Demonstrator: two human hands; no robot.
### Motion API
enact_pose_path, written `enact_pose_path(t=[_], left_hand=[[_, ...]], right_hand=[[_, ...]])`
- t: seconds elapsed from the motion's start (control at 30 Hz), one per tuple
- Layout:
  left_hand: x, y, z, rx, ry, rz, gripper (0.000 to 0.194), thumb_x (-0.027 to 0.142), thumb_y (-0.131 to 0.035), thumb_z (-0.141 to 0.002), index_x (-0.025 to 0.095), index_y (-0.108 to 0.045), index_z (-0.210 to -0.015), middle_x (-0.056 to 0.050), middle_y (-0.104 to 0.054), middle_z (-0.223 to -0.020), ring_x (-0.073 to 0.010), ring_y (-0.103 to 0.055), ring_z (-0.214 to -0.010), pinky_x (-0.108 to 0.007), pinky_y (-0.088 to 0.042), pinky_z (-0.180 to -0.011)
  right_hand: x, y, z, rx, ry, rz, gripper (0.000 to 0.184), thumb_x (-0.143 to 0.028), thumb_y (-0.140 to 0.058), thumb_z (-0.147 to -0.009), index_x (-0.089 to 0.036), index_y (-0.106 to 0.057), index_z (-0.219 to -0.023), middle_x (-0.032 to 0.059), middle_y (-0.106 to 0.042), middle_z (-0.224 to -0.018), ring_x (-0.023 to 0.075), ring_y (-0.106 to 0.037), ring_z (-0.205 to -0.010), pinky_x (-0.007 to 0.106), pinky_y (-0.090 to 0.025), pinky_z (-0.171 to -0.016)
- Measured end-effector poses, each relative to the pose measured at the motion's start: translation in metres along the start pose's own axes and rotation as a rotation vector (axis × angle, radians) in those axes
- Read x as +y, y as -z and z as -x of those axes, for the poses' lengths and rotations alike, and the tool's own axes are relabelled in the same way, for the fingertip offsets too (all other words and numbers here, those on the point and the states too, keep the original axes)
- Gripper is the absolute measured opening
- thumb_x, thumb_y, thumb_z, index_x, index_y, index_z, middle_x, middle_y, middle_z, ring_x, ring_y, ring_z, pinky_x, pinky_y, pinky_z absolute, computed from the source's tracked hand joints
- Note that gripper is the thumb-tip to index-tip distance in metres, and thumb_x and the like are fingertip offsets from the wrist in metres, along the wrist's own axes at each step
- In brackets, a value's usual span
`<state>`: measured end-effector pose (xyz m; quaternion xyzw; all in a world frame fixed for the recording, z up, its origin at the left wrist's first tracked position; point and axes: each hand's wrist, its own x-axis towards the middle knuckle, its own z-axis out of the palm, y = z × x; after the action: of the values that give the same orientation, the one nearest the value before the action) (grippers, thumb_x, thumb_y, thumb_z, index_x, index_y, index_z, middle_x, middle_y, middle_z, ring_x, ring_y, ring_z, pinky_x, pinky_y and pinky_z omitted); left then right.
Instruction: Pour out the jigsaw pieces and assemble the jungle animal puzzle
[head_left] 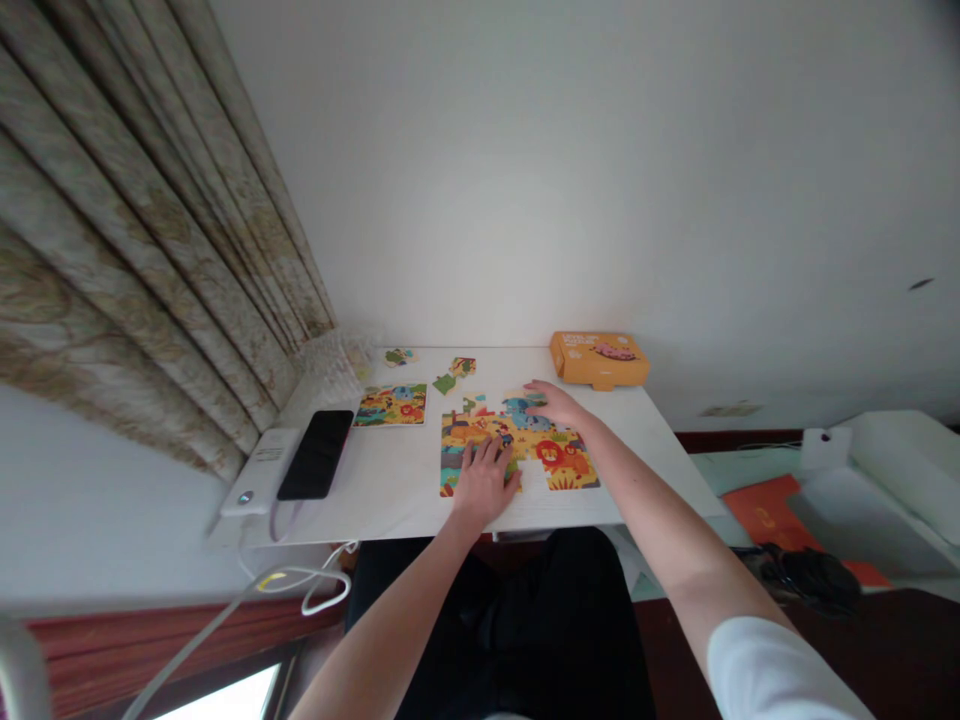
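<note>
The left grip (pixel 486 482) lies open and flat, its fingers spread over the near side of a block of joined jigsaw pieces (pixel 559 462). The right grip (pixel 555 404) is also released, with its fingertips resting on a blue animal piece (pixel 516 408) at the block's far side. Neither grip is clenched. The pieces look like light, stiff card, probably easy to nudge apart, so their edges seem the best place to take hold. Beyond the block lie loose puzzle pieces (pixel 463 366) and an orange box (pixel 599 359). To its left are a printed picture card (pixel 391 405), a black smartphone (pixel 316 454) and a white power bank (pixel 259 470), all on the white counter (pixel 394 510).
</note>
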<state>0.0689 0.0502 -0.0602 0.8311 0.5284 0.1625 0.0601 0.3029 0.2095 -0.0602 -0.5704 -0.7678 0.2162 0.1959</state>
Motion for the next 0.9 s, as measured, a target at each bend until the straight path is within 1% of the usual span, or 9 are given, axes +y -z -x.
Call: enact_pose_path(t=[0.13,0.23,0.3,0.37,0.43,0.57,0.67,0.77,0.9], left_hand=[[0.000,0.000,0.001,-0.002,-0.005,-0.007,0.046,0.041,-0.049,-0.102,0.024,-0.057,-0.144,-0.011,-0.058,-0.149,-0.0303,-0.049,-0.142,-0.056,-0.032,-0.124],[-0.001,0.000,0.002,0.007,-0.010,-0.020,0.045,0.041,-0.049,-0.102,0.023,-0.058,-0.143,-0.012,-0.058,-0.149,-0.0305,-0.050,-0.141,-0.057,-0.032,-0.124],[0.000,0.000,-0.002,0.003,-0.002,-0.034,0.043,0.040,-0.050,-0.102,0.023,-0.060,-0.140,-0.012,-0.060,-0.146,-0.0312,-0.052,-0.138,-0.057,-0.033,-0.122],[0.001,0.002,-0.013,-0.016,0.000,-0.045,0.040,0.040,-0.050,-0.102,0.022,-0.063,-0.136,-0.012,-0.063,-0.142,-0.0311,-0.055,-0.134,-0.056,-0.034,-0.122],[0.004,0.002,-0.032,-0.040,-0.006,-0.050,0.040,0.040,-0.050,-0.102,0.021,-0.064,-0.135,-0.013,-0.062,-0.143,-0.0305,-0.056,-0.134,-0.053,-0.034,-0.122],[0.012,-0.003,-0.081,-0.082,0.030,-0.061,0.053,0.041,-0.046,-0.103,0.016,-0.053,-0.149,-0.017,-0.048,-0.158,-0.0339,-0.043,-0.147,-0.053,-0.033,-0.123],[0.013,-0.010,-0.107,-0.114,0.040,-0.054,0.055,0.043,-0.042,-0.105,0.017,-0.050,-0.152,-0.017,-0.042,-0.163,-0.0354,-0.037,-0.152,-0.057,-0.031,-0.123],[0.009,-0.017,-0.115,-0.124,-0.006,-0.037,0.051,0.039,-0.038,-0.106,0.022,-0.051,-0.152,-0.015,-0.044,-0.162,-0.0335,-0.038,-0.151,-0.058,-0.032,-0.122],[0.002,-0.022,-0.112,-0.141,-0.058,-0.051,0.052,0.040,-0.036,-0.107,0.024,-0.048,-0.155,-0.013,-0.044,-0.163,-0.0318,-0.036,-0.153,-0.058,-0.030,-0.124]], right_hand=[[0.006,-0.014,0.040,0.143,-0.051,0.090,0.041,-0.033,-0.065,-0.096,-0.020,-0.065,-0.135,0.0165,-0.056,-0.151,0.0282,-0.053,-0.141,0.047,-0.040,-0.120],[-0.001,-0.030,0.069,0.208,-0.137,0.167,0.045,-0.040,-0.052,-0.103,-0.022,-0.059,-0.143,0.0150,-0.052,-0.156,0.0300,-0.049,-0.145,0.055,-0.035,-0.121],[-0.008,-0.037,0.081,0.217,-0.151,0.213,0.047,-0.042,-0.048,-0.104,-0.022,-0.056,-0.146,0.0143,-0.051,-0.157,0.0317,-0.045,-0.147,0.058,-0.030,-0.122],[-0.015,-0.040,0.085,0.224,-0.140,0.244,0.047,-0.042,-0.047,-0.104,-0.022,-0.056,-0.146,0.0139,-0.052,-0.156,0.0330,-0.045,-0.146,0.060,-0.028,-0.122],[-0.021,-0.039,0.086,0.240,-0.130,0.258,0.046,-0.042,-0.048,-0.104,-0.023,-0.058,-0.144,0.0135,-0.055,-0.154,0.0337,-0.046,-0.144,0.060,-0.029,-0.121],[-0.027,-0.033,0.084,0.239,-0.130,0.257,0.045,-0.038,-0.047,-0.104,-0.023,-0.059,-0.144,0.0128,-0.055,-0.154,0.0344,-0.047,-0.144,0.061,-0.030,-0.120],[-0.028,-0.032,0.084,0.214,-0.145,0.239,0.046,-0.037,-0.046,-0.104,-0.021,-0.058,-0.145,0.0143,-0.052,-0.156,0.0347,-0.044,-0.146,0.062,-0.029,-0.121],[-0.028,-0.032,0.085,0.215,-0.150,0.221,0.046,-0.038,-0.045,-0.104,-0.022,-0.058,-0.146,0.0147,-0.053,-0.155,0.0335,-0.044,-0.146,0.061,-0.028,-0.121],[-0.027,-0.033,0.085,0.240,-0.131,0.219,0.043,-0.033,-0.044,-0.104,-0.024,-0.059,-0.144,0.0123,-0.056,-0.153,0.0318,-0.046,-0.144,0.060,-0.028,-0.122]])
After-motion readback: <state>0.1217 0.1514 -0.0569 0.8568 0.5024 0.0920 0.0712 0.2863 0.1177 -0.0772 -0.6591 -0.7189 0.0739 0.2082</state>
